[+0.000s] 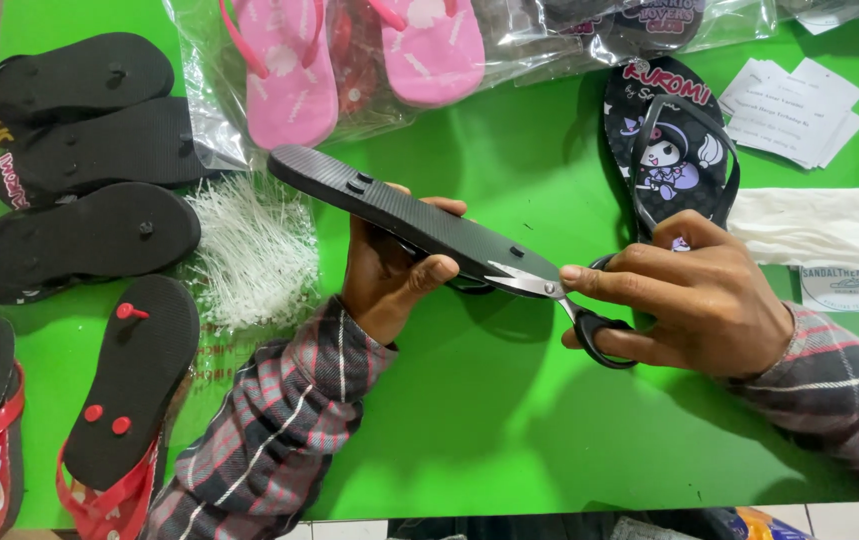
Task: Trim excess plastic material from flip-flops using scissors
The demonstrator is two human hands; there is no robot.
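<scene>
On the green table (509, 440) lies the wider layout: black flip-flops (89, 150) stacked sole-up at far left, two with red straps (99, 440) at lower left, pink pairs in clear bags (349, 60) along the top edge, and a black printed sandal (664, 140) face-up at upper right beside paper slips (799, 110) and a folded white cloth (799, 225).

A heap of white plastic ties (249, 250) sits just left of the work area, near the left forearm.

Held above mid-table is a black sandal (399, 215), sole up and tilted, its far end toward the bags. The left hand (389, 280) is clamped on it from below, thumb pressed on the near edge of the sole.

The right hand (689, 295) is closed through the black handles of the scissors (559, 300), index finger laid along the pivot. Blade tips touch the sole's heel end, near a small plug; how far the blades are parted cannot be told.

Risks, as judged:
- Left thumb sits close to the blade tips; a slip along the smooth sole could nick it.
- Sandal is held in the air, unsupported; flex under blade pressure could send the cut into the sole or strap plug.
- A clipped scrap could fall among the ties and be lost.
</scene>
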